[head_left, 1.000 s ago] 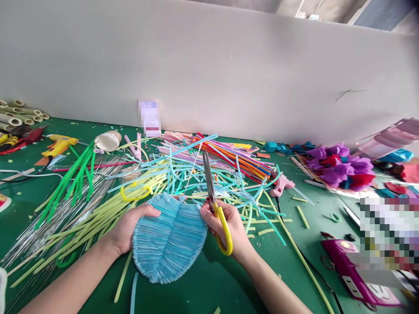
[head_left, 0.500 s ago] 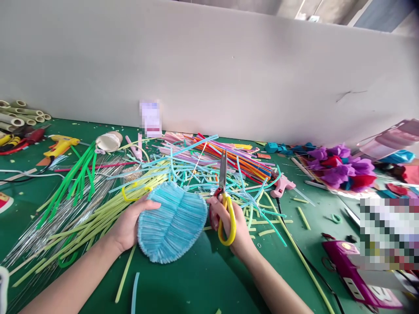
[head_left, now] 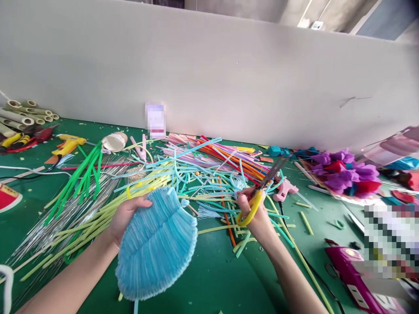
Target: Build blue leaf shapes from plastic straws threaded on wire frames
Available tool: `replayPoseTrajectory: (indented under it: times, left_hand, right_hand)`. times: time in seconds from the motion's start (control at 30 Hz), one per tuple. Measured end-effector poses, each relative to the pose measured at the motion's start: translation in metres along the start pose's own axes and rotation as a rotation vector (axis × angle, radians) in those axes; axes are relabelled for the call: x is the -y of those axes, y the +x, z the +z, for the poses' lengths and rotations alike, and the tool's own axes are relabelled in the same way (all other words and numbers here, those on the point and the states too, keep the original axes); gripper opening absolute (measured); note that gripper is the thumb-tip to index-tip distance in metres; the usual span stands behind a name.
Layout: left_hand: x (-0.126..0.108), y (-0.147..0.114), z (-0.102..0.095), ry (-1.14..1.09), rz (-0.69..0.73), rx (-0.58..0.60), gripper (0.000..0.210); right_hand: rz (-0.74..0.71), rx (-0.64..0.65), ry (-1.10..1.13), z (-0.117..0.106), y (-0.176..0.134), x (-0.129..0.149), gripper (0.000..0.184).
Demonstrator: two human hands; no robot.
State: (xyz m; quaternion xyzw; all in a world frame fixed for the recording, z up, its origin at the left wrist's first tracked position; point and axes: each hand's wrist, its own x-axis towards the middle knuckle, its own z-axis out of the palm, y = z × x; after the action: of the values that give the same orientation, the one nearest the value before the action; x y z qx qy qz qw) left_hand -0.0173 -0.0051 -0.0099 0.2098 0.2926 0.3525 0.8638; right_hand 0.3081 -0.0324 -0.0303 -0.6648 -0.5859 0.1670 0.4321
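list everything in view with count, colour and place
ribbed leaf-shaped piece: one, blue, front centre
scissors: one, yellow handle visible, right of centre
fuzzy strips: many, mixed colours, mid-table and left
wires: many, silver, left
glue guns: two, yellow back left, pink right
cup: one, whitish, back left
tubes: several, pale green, far left
flower-like pieces: several, mainly purple and red, right
power strip: one, magenta, lower right
table: one, green, underneath
wall panel: one, pale grey, behind
left hand: one, left of centre, holding the leaf-shaped piece
right hand: one, right of centre, holding the scissors
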Motion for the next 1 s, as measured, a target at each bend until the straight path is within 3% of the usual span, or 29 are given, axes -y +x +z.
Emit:
replayPoseTrajectory:
  times: [0.13,0.33,0.57,1.0]
  left_hand:
    - [0.000,-0.002,-0.001,0.068,0.046,0.067,0.025]
    - [-0.004,-0.003,0.000,0.124,0.000,0.061,0.030]
    - [-0.004,0.000,0.001,0.152,-0.040,0.105,0.039]
    - [-0.003,-0.001,0.007,0.191,-0.075,0.033,0.038]
  right_hand:
    - [0.016,0.009,-0.234,-0.004,-0.004,0.011,0.033]
    - [-0.309,0.111,-0.199,-0.009,-0.012,0.029,0.012]
    - [-0.493,0.271,-0.252,-0.011,-0.014,0.032,0.009]
    - [-0.626,0.213,-0.431,-0.008,-0.012,0.022,0.013]
